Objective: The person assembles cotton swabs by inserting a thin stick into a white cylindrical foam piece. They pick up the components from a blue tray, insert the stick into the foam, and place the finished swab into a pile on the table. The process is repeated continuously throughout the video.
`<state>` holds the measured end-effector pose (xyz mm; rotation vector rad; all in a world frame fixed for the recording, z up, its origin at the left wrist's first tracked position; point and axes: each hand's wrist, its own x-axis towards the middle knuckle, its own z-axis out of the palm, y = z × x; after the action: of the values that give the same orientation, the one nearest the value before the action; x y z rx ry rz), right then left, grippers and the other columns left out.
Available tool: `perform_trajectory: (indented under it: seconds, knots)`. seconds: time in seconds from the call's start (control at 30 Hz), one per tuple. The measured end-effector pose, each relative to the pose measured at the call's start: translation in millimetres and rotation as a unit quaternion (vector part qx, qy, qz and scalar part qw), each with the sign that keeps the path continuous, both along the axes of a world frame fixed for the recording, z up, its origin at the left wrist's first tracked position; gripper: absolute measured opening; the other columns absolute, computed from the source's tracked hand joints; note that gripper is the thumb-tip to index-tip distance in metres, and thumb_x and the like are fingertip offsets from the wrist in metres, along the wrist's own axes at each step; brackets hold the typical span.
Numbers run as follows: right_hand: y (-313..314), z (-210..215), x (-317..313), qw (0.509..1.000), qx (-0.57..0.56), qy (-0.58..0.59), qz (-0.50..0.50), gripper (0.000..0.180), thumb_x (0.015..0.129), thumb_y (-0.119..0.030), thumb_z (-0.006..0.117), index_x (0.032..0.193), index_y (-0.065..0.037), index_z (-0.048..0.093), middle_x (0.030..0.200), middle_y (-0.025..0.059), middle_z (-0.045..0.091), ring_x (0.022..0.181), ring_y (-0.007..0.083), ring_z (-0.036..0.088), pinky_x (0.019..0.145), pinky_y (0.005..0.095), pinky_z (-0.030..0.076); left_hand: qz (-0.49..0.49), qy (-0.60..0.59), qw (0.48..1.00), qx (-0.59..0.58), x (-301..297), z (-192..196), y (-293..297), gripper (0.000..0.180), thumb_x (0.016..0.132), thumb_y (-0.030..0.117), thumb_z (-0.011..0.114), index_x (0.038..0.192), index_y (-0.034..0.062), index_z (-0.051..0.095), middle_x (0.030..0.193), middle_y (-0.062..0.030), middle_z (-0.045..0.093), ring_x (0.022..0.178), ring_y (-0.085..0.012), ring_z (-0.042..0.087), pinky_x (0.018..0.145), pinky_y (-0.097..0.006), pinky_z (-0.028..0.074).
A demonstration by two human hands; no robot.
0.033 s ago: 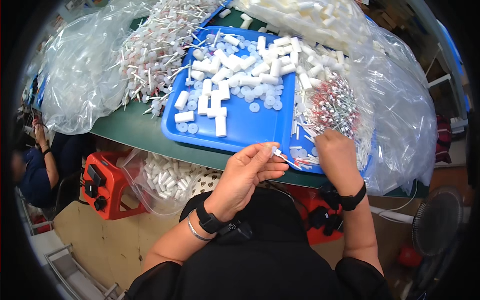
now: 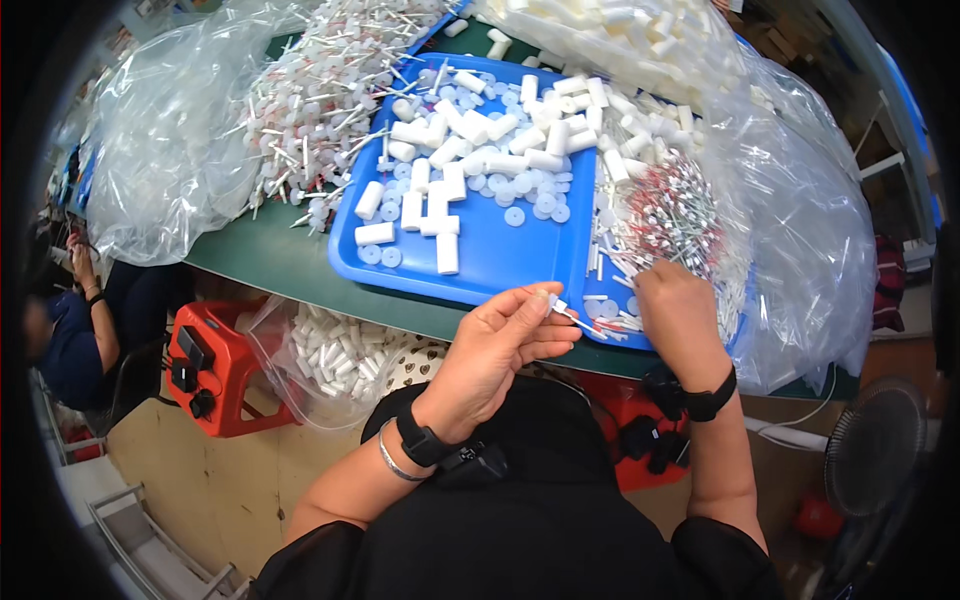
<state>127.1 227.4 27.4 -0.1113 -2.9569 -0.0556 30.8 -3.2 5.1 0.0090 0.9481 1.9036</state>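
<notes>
My left hand (image 2: pixel 500 335) is closed, thumb against forefinger, on a thin white stick with a red section (image 2: pixel 573 315), in front of the blue tray's near edge. A small white piece shows at the fingertips. Over the right-hand blue tray (image 2: pixel 612 278), my right hand (image 2: pixel 682 315) is bent down with its fingers drawn together among small white sticks; whatever is in them is hidden. Just beyond it lies a heap of thin red-and-white sticks with metallic-looking shafts (image 2: pixel 672 215). White cylinders (image 2: pixel 447 253) and translucent discs (image 2: pixel 514 216) lie in the middle blue tray (image 2: pixel 500 265).
A large pile of sticks fitted with discs (image 2: pixel 310 120) covers the table's left part. Clear plastic bags (image 2: pixel 160 170) flank the trays. A bag of white cylinders (image 2: pixel 335 350) and a red stool (image 2: pixel 215 375) stand below the green table (image 2: pixel 265 265). Another person sits far left.
The whole view has shifted slightly. Both hands keep nearly the same pose, and the left still grips the thin stick.
</notes>
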Motion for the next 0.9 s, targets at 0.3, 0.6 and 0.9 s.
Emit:
perform_trajectory:
  seconds: [0.3, 0.6, 0.9]
  knots:
    - [-5.1, 11.7, 21.7, 0.961, -0.272, 0.017, -0.048, 0.004, 0.087, 0.003, 0.061, 0.089, 0.001, 0.057, 0.075, 0.0167, 0.058, 0.063, 0.0287, 0.059, 0.06, 0.0392, 0.045, 0.031, -0.014, 0.994, 0.106, 7.6, -18.2, 5.2, 0.047, 0.104, 0.033, 0.058, 0.138, -0.0001, 0.053, 0.109, -0.0092, 0.066, 0.099, -0.0157, 0.068, 0.089, -0.029, 0.057]
    - [-53.1, 17.3, 14.3, 0.913, -0.399, 0.081, 0.001, 0.002, 0.091, 0.001, 0.061, 0.091, 0.002, 0.06, 0.086, 0.0102, 0.058, 0.076, 0.0219, 0.055, 0.07, 0.0336, 0.045, 0.092, -0.011, 0.988, 0.123, 5.4, -7.6, 1.9, 0.041, 0.104, 0.03, 0.058, 0.132, 0.0011, 0.054, 0.112, -0.0097, 0.063, 0.103, -0.0192, 0.068, 0.087, -0.031, 0.058]
    - [-65.0, 27.9, 4.4, 0.866, -0.484, 0.124, -0.018, 0.01, 0.095, 0.002, 0.062, 0.103, 0.004, 0.068, 0.094, 0.0101, 0.064, 0.075, 0.0151, 0.066, 0.068, 0.027, 0.053, 0.111, -0.001, 0.992, 0.062, -3.7, 11.7, -5.8, 0.039, 0.107, 0.027, 0.052, 0.133, -0.0018, 0.052, 0.108, -0.0135, 0.068, 0.106, -0.0257, 0.07, 0.089, -0.033, 0.059]
